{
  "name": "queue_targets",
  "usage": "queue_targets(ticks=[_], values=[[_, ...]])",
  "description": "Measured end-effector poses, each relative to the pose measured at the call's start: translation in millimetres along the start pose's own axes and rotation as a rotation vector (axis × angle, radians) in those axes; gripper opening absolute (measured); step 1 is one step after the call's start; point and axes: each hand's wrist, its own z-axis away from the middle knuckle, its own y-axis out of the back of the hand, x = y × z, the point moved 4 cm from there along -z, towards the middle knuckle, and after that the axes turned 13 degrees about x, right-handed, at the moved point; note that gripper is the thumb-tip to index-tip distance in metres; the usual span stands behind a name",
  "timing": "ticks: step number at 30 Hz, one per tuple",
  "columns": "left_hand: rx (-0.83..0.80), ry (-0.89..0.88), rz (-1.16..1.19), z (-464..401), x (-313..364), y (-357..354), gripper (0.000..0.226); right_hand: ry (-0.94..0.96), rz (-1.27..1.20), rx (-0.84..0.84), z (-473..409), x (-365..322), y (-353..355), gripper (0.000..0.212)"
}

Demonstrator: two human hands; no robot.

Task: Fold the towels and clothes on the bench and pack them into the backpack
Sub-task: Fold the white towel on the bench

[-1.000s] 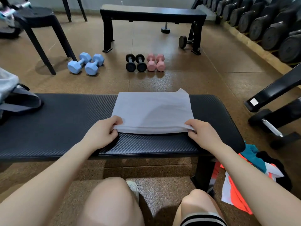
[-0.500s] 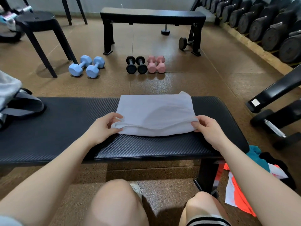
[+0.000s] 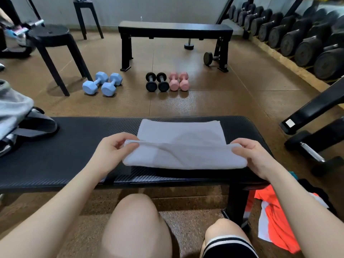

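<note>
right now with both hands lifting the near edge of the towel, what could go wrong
The left hand and right hand pinch only the ends of the white towel, so its middle may sag and crease the fold. The far edge lies near the bench rim and might slide off. The orange clothes on the floor could get stepped on.

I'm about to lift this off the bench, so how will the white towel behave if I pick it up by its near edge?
Probably floppy: the white towel curls softly where the left hand and right hand pinch its near edge. It is likely light, since fingertips alone raise that edge. Unsupported, the fold may sag open.
</note>
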Motion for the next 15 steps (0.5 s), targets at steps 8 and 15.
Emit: queue_targets(ticks=[8,15], values=[[0.031,0.047,-0.063,-29.5,-4.3,-16.8,0.012,0.074,0.153,0.171,-29.7,-9.7,-14.6,0.011],[0.008,0.105,-0.346,-84.5,-28.8,-53.5,0.012,0.075,0.521,0.392,-72.6,0.7,-25.9,0.022]])
